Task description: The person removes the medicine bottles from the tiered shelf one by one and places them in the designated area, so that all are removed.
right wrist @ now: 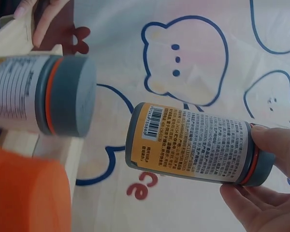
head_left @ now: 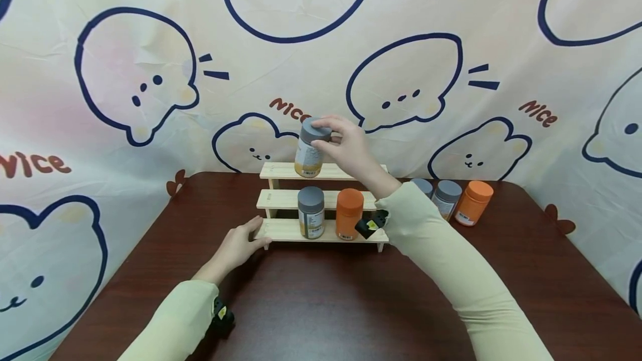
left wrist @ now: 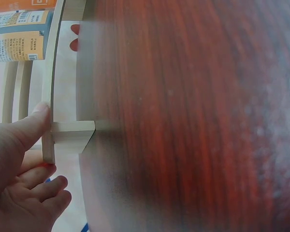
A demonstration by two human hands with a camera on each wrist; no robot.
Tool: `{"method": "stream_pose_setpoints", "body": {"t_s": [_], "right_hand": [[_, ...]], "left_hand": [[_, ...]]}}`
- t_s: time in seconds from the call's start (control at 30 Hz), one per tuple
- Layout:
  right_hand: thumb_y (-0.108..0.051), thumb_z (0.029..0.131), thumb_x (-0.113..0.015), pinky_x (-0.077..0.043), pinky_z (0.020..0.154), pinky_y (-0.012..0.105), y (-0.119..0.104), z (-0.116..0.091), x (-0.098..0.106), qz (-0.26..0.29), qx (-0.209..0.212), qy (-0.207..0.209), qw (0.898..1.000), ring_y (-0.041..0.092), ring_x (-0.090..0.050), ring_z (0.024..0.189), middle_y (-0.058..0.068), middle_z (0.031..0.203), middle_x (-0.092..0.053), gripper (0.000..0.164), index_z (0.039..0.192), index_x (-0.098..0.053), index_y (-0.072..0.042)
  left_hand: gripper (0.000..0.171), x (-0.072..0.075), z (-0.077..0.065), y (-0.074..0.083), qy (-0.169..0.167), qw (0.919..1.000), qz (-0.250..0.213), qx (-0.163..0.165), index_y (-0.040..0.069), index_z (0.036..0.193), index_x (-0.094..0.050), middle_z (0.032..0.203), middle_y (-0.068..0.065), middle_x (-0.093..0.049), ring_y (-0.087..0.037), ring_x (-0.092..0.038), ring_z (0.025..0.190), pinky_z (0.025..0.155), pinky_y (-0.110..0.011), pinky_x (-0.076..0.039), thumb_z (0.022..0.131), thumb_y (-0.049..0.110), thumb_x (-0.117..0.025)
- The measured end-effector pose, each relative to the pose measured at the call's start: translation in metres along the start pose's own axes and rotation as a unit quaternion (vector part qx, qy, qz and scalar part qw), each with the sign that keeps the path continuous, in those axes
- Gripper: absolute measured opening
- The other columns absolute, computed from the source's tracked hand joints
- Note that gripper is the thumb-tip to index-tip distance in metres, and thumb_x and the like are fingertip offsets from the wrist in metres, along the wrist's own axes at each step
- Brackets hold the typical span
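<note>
My right hand [head_left: 346, 146] pinches a grey supplement bottle [right wrist: 193, 142] by its lid, fingers and thumb on opposite sides. In the head view the bottle is at the top step of a three-tier wooden rack [head_left: 281, 199]; whether its base touches the wood I cannot tell. My left hand [head_left: 238, 247] grips the left end of the lowest step, with the thumb [left wrist: 31, 123] on one face of the board and fingers at the other. On that step stand another grey bottle [head_left: 311, 213] and, to its right, an orange bottle [head_left: 349, 213], both upright.
Right of the rack on the brown table [head_left: 311, 305] stand a grey-lidded bottle [head_left: 446, 198], an orange bottle [head_left: 472, 203] and a third, grey-lidded one [head_left: 422, 185] partly behind my right sleeve. A printed cloth [head_left: 286, 82] hangs behind the table.
</note>
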State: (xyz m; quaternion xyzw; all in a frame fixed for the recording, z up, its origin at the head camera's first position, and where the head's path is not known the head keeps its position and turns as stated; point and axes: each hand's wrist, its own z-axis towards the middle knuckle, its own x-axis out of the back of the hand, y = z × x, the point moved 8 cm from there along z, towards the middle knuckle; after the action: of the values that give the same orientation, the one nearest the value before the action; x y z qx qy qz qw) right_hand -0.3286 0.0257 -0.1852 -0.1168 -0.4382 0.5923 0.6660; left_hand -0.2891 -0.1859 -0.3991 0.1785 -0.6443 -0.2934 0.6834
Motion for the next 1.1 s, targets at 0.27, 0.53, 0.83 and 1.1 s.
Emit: {"method": "stream_pose_setpoints", "body": {"t_s": [0.27,0.53,0.83,1.1], "right_hand": [[-0.003,0.082,-0.068,-0.047,0.087,0.035,0.008,-0.011,0.036,-0.016,-0.002,0.043,0.999,0.025,-0.053,0.109,0.012,0.122,-0.052,0.032,0.114,-0.062,0.002],[-0.004,0.084,-0.067,-0.046,0.088,0.034,0.017,-0.027,0.07,-0.051,-0.019,0.067,0.996,0.025,-0.051,0.111,0.012,0.124,-0.05,0.034,0.117,-0.061,0.001],[-0.008,0.084,-0.067,-0.045,0.089,0.037,0.026,-0.054,0.107,-0.083,-0.041,0.096,0.991,0.025,-0.05,0.113,0.01,0.125,-0.05,0.034,0.116,-0.061,0.001],[-0.011,0.083,-0.069,-0.046,0.088,0.035,0.043,-0.078,0.131,-0.127,-0.057,0.12,0.983,0.022,-0.051,0.113,0.006,0.127,-0.051,0.033,0.115,-0.063,-0.003]], "left_hand": [[0.061,0.001,-0.001,0.001,0.003,1.0,0.004,-0.006,-0.007,0.134,-0.041,0.139,-0.023,-0.037,-0.038,-0.033,0.126,0.097,-0.05,-0.035,0.087,0.023,-0.066],[0.062,0.0,-0.002,0.001,0.004,1.0,0.005,-0.007,-0.008,0.134,-0.041,0.138,-0.023,-0.037,-0.038,-0.034,0.126,0.097,-0.05,-0.034,0.086,0.023,-0.066],[0.062,0.0,-0.001,0.001,-0.001,1.0,0.008,-0.002,-0.007,0.135,-0.04,0.139,-0.023,-0.036,-0.038,-0.033,0.126,0.097,-0.051,-0.033,0.087,0.023,-0.065],[0.062,0.0,-0.001,0.001,0.002,0.9999,0.012,-0.004,-0.007,0.134,-0.041,0.139,-0.023,-0.037,-0.038,-0.034,0.126,0.097,-0.051,-0.034,0.087,0.023,-0.066]]}}
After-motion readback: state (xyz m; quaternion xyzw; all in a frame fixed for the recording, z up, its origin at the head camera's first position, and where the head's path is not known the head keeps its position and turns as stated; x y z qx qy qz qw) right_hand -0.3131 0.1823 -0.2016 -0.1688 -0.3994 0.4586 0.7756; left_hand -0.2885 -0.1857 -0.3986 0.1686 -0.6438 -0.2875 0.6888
